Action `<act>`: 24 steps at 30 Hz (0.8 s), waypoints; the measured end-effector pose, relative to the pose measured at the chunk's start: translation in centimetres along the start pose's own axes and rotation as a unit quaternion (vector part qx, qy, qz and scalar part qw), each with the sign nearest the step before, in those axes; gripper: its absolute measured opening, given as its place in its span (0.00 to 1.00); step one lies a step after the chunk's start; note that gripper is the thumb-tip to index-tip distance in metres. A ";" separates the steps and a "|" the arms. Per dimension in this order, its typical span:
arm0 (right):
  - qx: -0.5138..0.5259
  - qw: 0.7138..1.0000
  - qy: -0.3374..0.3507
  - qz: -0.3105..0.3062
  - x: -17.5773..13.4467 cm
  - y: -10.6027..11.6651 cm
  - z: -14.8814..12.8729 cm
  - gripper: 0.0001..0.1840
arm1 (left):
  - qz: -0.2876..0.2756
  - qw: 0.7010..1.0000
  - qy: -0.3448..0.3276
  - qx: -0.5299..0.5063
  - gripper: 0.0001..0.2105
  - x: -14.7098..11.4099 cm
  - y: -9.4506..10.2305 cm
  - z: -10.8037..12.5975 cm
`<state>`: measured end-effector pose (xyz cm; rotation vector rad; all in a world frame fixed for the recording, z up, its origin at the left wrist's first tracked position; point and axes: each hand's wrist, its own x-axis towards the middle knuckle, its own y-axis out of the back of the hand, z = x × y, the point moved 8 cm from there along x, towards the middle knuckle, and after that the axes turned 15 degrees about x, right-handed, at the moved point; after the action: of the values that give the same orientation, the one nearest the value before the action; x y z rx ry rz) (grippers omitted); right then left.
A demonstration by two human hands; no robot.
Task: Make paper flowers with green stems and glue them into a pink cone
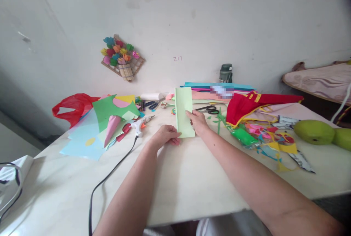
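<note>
A light green sheet of paper [184, 110] stands upright above the table, with a narrow fold along its left edge. My left hand [168, 134] pinches its lower left corner between thumb and fingers. On the right edge, about halfway up, my right hand [197, 121] grips the same sheet, thumb in front and fingers partly hidden behind. Left of my hands lies a white hot glue gun [138, 128] with a black cord. Black-handled scissors [211, 110] rest behind the paper to the right.
Coloured paper [112, 110], a pink paper cone [112, 129] and a red plastic bag [75, 106] lie at left. A red cloth [241, 110], paper scraps [270, 141] and green fruit [314, 132] are at right. A dark bottle [226, 73] stands by the wall.
</note>
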<state>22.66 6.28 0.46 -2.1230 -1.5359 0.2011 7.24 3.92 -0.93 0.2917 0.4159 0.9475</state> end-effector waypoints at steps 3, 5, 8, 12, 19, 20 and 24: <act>0.004 1.000 -0.003 -0.002 0.0 -0.1 0.0 0.16 | 0.012 1.000 0.001 0.009 0.15 0.1 0.1 0.1; 0.000 1.000 -0.006 0.000 0.0 -0.2 0.0 0.16 | 0.028 0.999 0.005 0.022 0.14 0.1 0.4 0.1; -0.012 1.000 -0.006 0.007 -0.1 -0.1 0.0 0.16 | 0.052 0.998 0.016 0.040 0.13 0.2 0.7 -0.1; -0.025 0.999 0.011 0.018 0.0 0.2 -0.2 0.16 | 0.039 0.999 0.002 0.035 0.15 0.3 0.3 0.0; 0.017 0.996 -0.065 -0.057 -0.4 -1.3 0.8 0.16 | 0.100 0.992 -0.076 -0.002 0.17 0.4 1.5 0.8; 0.016 0.994 -0.078 -0.069 -0.5 -1.5 1.0 0.16 | 0.117 0.990 -0.076 0.005 0.17 0.4 1.8 0.7; 0.027 0.990 -0.105 -0.094 -0.8 -2.1 1.0 0.18 | 0.168 0.984 -0.066 -0.003 0.18 0.5 2.7 0.2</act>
<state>20.20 6.37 0.44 -1.9511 -1.8178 0.4053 5.62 5.82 0.24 0.4262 0.2454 1.2505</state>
